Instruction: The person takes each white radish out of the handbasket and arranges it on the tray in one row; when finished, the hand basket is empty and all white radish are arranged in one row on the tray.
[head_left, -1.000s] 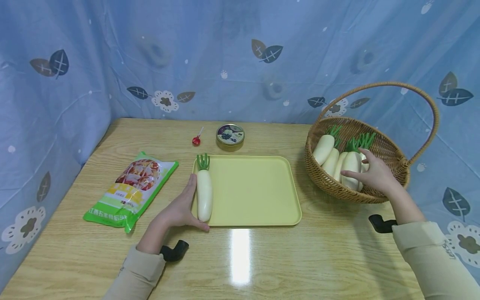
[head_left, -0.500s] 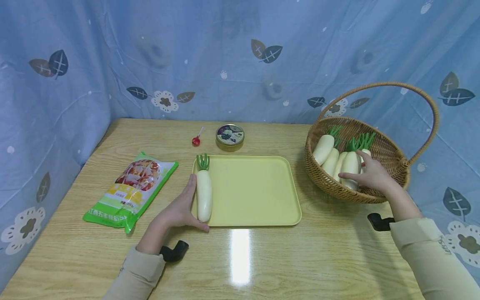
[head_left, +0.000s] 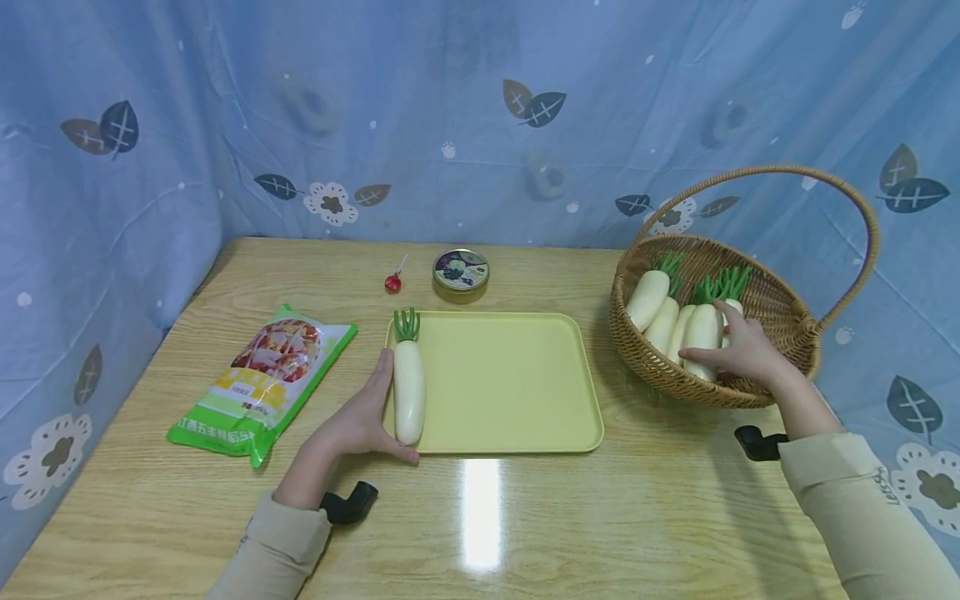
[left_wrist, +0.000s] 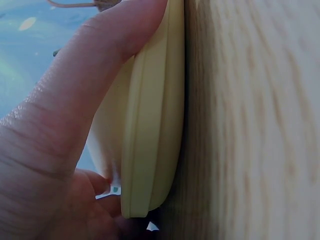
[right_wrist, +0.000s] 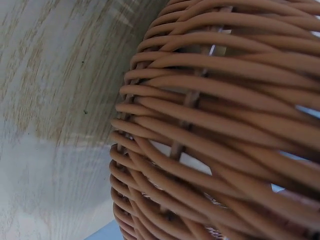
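In the head view my left hand (head_left: 365,417) holds the front left corner of a pale yellow tray (head_left: 510,383), thumb on the front edge and fingers along the left side. The left wrist view shows the thumb (left_wrist: 95,65) on the tray rim (left_wrist: 147,135). One white radish (head_left: 409,392) with green stems lies upright along the tray's left side. My right hand (head_left: 746,346) reaches into a wicker basket (head_left: 660,375) and grips a white radish (head_left: 701,333), thumb on its left; the fingers on its right are partly hidden. Several other radishes (head_left: 649,300) lie beside it.
A green and white food packet (head_left: 262,383) lies left of the tray. Behind the tray are a red lollipop (head_left: 393,282) and a round tin (head_left: 461,271). The basket's tall handle (head_left: 780,168) arches over it. A blue curtain (head_left: 450,125) hangs behind the wooden table.
My right hand has moved slightly left and its thumb and fingers have settled round the radish in the basket. The left hand and the tray have stayed in place.
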